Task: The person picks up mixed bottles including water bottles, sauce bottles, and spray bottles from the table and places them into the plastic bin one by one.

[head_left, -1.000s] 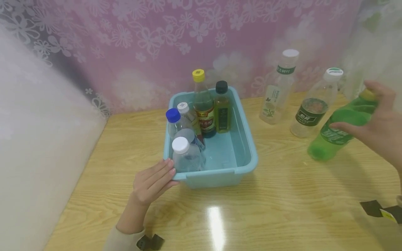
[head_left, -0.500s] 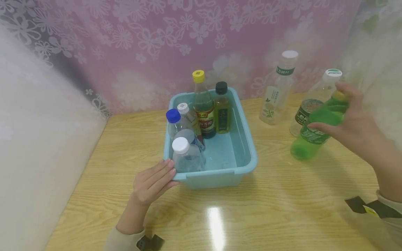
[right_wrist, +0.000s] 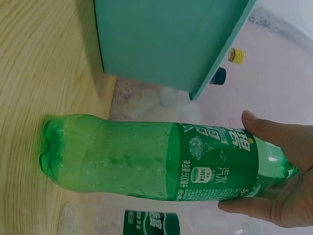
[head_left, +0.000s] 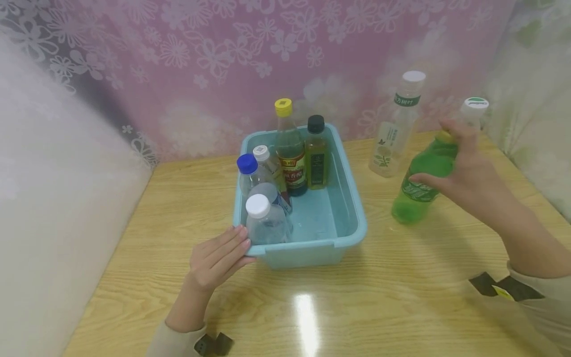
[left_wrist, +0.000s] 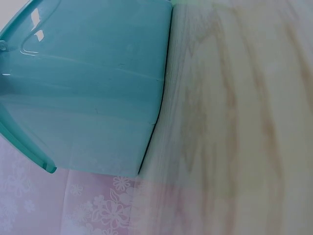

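Observation:
My right hand (head_left: 473, 178) grips a green soda bottle (right_wrist: 137, 156) near its neck, thumb on one side and fingers on the other. The bottle leans, with its yellow cap (head_left: 445, 137) toward the upper right; I cannot tell whether its base touches the table. My left hand (head_left: 218, 258) rests with straight fingers on the near left corner of a light blue plastic basin (head_left: 303, 258); its lowest digit passes partly out of sight below the rim. Several bottles stand in the basin, among them a yellow-capped sauce bottle (head_left: 292, 161) and a clear white-capped bottle (head_left: 267, 223).
Right of the basin, a tall clear bottle (head_left: 392, 134) stands on the wooden table (head_left: 379, 297). A clear bottle with a white-and-green cap (head_left: 475, 104) is mostly hidden behind my right hand. A flowered pink backdrop (head_left: 200, 74) rises behind the table.
My right hand has carried the green soda bottle left toward the basin, passing in front of the white-and-green-capped bottle. The left hand and basin stay in place.

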The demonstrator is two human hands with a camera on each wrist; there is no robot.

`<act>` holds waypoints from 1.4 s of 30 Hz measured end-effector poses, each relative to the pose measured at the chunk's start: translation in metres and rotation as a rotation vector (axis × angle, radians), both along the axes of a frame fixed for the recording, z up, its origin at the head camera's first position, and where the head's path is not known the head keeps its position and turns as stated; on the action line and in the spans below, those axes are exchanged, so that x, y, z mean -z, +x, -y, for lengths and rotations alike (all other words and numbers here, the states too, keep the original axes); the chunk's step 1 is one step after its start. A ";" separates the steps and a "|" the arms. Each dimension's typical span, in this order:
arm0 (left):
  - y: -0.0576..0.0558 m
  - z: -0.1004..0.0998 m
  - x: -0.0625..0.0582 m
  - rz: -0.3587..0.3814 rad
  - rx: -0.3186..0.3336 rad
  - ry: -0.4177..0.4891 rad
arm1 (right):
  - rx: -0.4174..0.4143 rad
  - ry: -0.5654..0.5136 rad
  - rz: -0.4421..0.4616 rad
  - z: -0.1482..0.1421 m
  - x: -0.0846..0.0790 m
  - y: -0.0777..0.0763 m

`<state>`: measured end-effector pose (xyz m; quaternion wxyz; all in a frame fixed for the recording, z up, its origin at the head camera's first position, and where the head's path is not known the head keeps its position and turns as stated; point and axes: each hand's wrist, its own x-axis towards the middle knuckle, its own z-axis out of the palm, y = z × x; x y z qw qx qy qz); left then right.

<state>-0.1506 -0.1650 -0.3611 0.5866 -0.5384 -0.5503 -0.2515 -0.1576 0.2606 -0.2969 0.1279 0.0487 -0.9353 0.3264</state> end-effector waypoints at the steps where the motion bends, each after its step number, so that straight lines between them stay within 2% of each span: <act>1: 0.000 0.000 0.000 0.001 0.001 0.000 | -0.007 -0.007 0.005 0.002 0.000 0.000; 5: 0.000 0.000 0.000 0.006 0.002 -0.001 | -0.039 -0.001 -0.020 0.011 0.000 -0.004; 11: -0.001 0.000 0.001 0.007 -0.001 -0.005 | -0.046 0.020 0.023 0.016 -0.006 -0.013; 18: -0.001 0.000 0.001 -0.003 -0.012 -0.006 | -0.174 0.043 -0.206 0.026 -0.018 -0.017; 20: -0.001 0.000 0.001 -0.005 -0.015 -0.008 | -0.177 0.054 -0.221 0.029 -0.025 -0.016; 27: -0.001 0.001 0.000 -0.015 -0.015 -0.009 | -0.213 0.166 -0.362 0.037 -0.052 -0.014; 30: -0.001 0.001 0.000 -0.016 -0.012 -0.007 | -0.215 0.175 -0.384 0.041 -0.063 -0.013; 32: -0.001 0.001 0.000 -0.014 -0.009 -0.008 | -0.206 0.183 -0.430 0.043 -0.068 -0.012; 34: -0.001 0.001 0.000 -0.010 -0.006 -0.008 | -0.195 0.166 -0.455 0.044 -0.072 -0.011; 42: 0.000 0.001 0.000 -0.005 -0.004 -0.014 | -0.321 0.000 -0.602 0.049 -0.081 -0.015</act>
